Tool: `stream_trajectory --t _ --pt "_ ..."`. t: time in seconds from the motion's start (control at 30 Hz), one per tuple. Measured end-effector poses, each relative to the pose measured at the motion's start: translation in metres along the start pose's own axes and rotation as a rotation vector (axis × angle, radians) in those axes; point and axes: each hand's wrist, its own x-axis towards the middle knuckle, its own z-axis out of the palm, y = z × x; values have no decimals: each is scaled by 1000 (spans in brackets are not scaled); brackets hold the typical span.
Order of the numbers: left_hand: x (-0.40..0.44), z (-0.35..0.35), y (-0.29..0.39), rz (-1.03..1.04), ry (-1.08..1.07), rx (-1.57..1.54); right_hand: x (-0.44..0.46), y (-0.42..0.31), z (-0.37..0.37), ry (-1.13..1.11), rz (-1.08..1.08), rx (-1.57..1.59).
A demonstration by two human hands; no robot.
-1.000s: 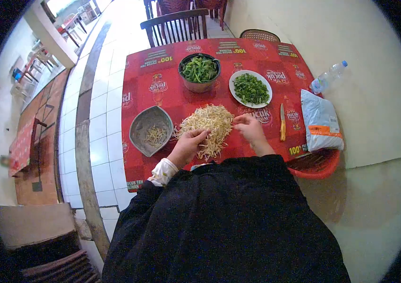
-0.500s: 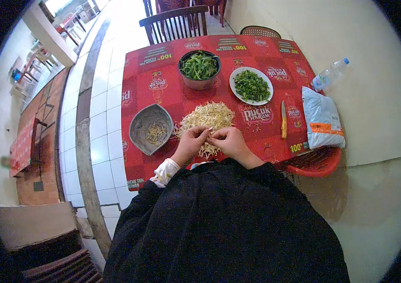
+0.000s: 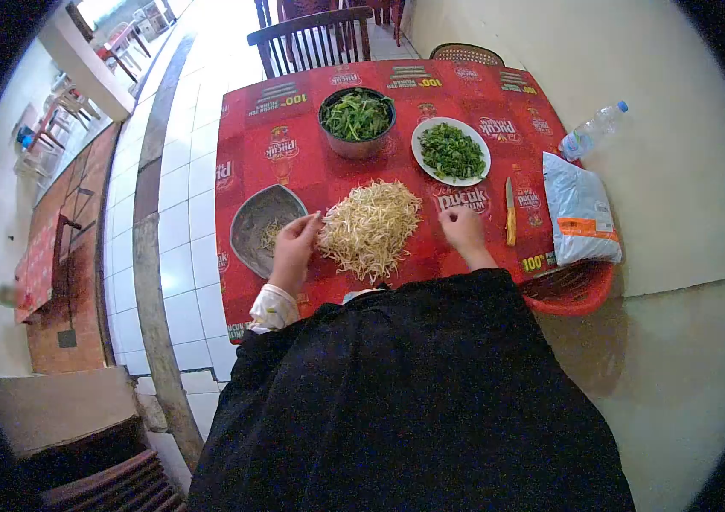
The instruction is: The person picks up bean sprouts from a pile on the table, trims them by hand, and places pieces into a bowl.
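Note:
A pile of bean sprouts (image 3: 371,229) lies on the red printed tablecloth in front of me. Between that pile and a grey pointed bowl (image 3: 249,224) is my left hand (image 3: 294,247), its thumb and fingertips pinched together at the pile's left edge. Whatever is in that pinch is too small to make out. Some sprouts (image 3: 271,235) lie in the grey bowl, partly behind the hand. My right hand (image 3: 465,232) hovers right of the pile, over the tablecloth, fingers curled closed. Its fingertips show nothing I can name.
Leafy greens fill a dark pot (image 3: 354,147); a white plate (image 3: 486,160) holds chopped greens. To the right are a yellow-handled knife (image 3: 510,218), a white plastic package (image 3: 580,209) and a plastic bottle (image 3: 593,130). A red chair (image 3: 576,294) stands by the wall; a wooden chair (image 3: 311,38) is behind the table.
My hands were together over the pile, fingertips meeting at something small and pale. They have parted: the left moved left toward the grey bowl, the right moved right, off the pile.

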Motion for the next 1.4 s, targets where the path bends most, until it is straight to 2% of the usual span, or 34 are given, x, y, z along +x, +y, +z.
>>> stream_trajectory --t 0.13,0.17,0.27,0.37,0.4,0.47,0.57,0.7,0.8,0.9,1.0,1.03,1.13,1.23,1.33,1.4 --pt "13 -49 -15 -42 193 -38 12 39 5 115 76 -124" --pt "13 -58 -15 -59 188 -37 12 38 4 148 90 -178" --pt "8 -65 -10 -87 293 -67 7 17 -6 4 169 -217" --pt "9 -72 -13 -165 314 -141 2 31 21 111 -70 -216" --pt "9 -73 -13 -180 334 -161 -2 32 27 46 -111 -179" --pt "7 -71 -10 -193 324 -119 -15 20 39 -83 -194 -105" --pt "8 -66 -11 -193 279 -60 -32 3 51 -351 -221 -191" --pt "3 -52 -1 -183 180 -10 -45 19 85 -312 -248 -194" --pt "-2 -41 9 -165 123 32 -47 11 79 -285 -205 -182" --pt "-7 -27 15 -128 89 64 -46 3 65 -287 -134 98" --pt "-16 -6 23 -140 -78 96 -36 -1 60 -458 85 572" --pt "-14 2 14 -100 -93 57 -36 -12 52 -446 126 709" --pt "-9 21 2 -61 -333 196 -38 -46 27 -512 270 1071" --pt "-22 50 20 -184 -444 249 -47 -71 9 -584 332 1366" --pt "-26 65 26 -319 -533 63 -53 -82 3 -646 230 1500" --pt "-28 68 34 -220 -537 220 -54 -81 6 -638 116 1470"
